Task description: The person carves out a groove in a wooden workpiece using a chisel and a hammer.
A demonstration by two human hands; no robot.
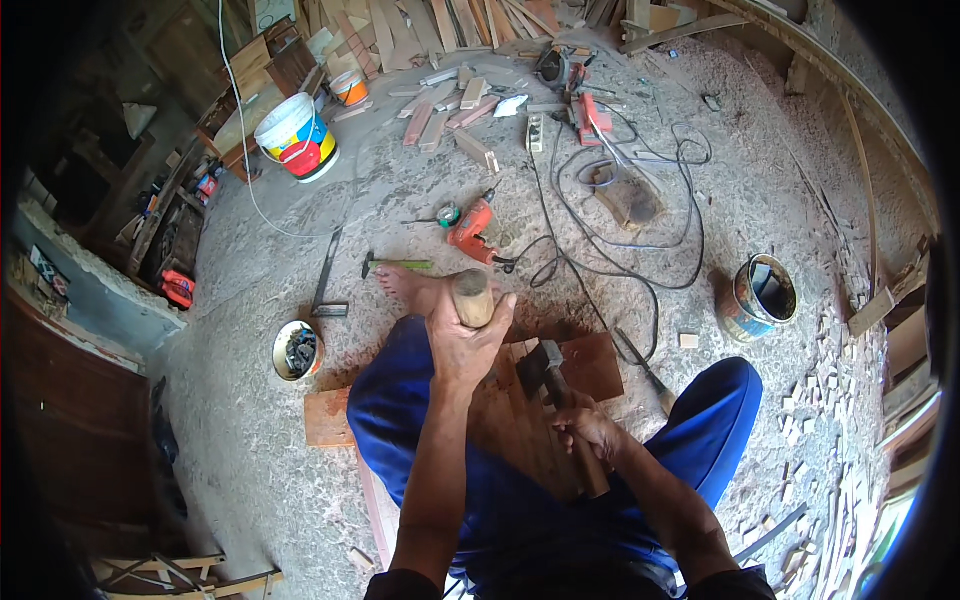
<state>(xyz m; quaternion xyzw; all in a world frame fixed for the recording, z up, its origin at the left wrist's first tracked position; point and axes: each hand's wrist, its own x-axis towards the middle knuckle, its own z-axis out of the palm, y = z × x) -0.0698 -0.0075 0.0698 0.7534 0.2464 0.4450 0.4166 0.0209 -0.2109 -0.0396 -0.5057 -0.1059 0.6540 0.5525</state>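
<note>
My left hand (462,345) is wrapped round a thick wooden piece (474,302) whose rounded, pale end points up at me; its lower end is hidden. In my closed right hand (588,428) is the wooden handle of a hammer, its dark metal head (540,366) tilted up toward the left. Between my blue-trousered legs lies wooden board work (505,425), partly covered by my arms, and a reddish-brown board (592,364) lies just beyond. A chisel-like tool (650,380) with a dark shaft and wooden handle rests beside my right knee.
Ahead lie an orange power drill (474,235), a green-handled hammer (400,265), a carpenter's square (328,285) and looping black cable (620,268). A small tub (298,350) stands left, a paint bucket (765,295) right, a colourful bucket (298,138) far left. Wood offcuts (820,400) litter the right.
</note>
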